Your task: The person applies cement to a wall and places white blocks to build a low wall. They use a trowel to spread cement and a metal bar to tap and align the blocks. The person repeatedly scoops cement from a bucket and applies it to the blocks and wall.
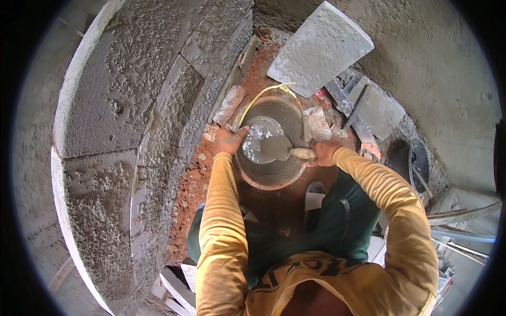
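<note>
A round bucket (270, 186) stands on the ground between my feet, with a yellow handle (256, 98) arching over its far side. Wet, shiny grey mortar (256, 131) lies inside it. My left hand (230, 140) grips the bucket's left rim, the thumb over the edge. In my right hand (325, 152) is the pale handle of a trowel (302, 153), held at the right rim. Its grey, mortar-coated blade reaches into the bucket, over or in the mortar; how deep I cannot tell.
A rough block wall (108, 110) curves along my left. Beyond the bucket leans a pale slab (321, 50). To the right lie an orange-handled saw (370, 151), a crumpled plastic bag (318, 124), a bar (357, 107) and a dark container (419, 163). Loose red soil (196, 181) borders the wall.
</note>
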A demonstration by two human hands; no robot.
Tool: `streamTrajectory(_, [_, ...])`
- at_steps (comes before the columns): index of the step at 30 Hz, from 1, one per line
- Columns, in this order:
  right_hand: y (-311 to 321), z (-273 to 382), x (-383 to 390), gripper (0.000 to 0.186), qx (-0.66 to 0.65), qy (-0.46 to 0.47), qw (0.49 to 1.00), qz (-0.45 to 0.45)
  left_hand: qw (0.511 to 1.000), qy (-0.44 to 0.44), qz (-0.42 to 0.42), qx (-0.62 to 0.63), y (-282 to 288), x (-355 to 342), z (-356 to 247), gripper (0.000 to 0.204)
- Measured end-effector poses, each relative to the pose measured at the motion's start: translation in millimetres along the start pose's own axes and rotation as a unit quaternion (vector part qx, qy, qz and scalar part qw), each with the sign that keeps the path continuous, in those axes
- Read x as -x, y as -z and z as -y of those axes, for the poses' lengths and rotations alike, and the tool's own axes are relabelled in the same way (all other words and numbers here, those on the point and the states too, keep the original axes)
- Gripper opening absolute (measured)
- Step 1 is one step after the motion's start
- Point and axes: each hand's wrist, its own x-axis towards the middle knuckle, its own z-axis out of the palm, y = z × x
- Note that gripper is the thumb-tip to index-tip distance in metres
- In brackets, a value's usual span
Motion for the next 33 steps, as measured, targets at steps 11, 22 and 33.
streamTrajectory(11, [56,25,133,0.056,-0.082,0.077,0.992,-0.06,0.988,0.002,0.01,0.157,65,176,-97,0.015])
streamTrajectory(22, [164,149,360,0.05,0.079,0.206,0.974,-0.047,0.953,0.068,-0.215,0.203,232,372,-253,0.016])
streamTrajectory(33, [229,213,408,0.05,0.136,0.244,0.957,-0.078,0.941,0.085,-0.27,0.184,296,456,-245,0.022])
